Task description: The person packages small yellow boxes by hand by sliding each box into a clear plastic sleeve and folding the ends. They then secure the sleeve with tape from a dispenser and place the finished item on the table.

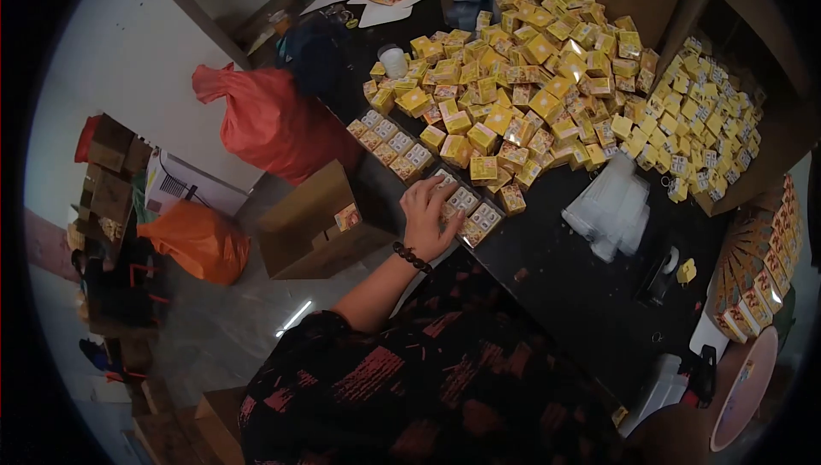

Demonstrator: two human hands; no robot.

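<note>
Pressing my left hand (425, 215) flat, fingers spread and gripping nothing, I'd keep the row of small boxes (463, 207) squared along the desk (564, 285) edge; right hand unseen.

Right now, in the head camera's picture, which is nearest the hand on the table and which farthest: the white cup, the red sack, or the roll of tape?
1. White cup, up the table past the hand.
2. Red sack, on the floor off the table's edge.
3. Roll of tape, far across the table.
The first two are nearly level.
</note>
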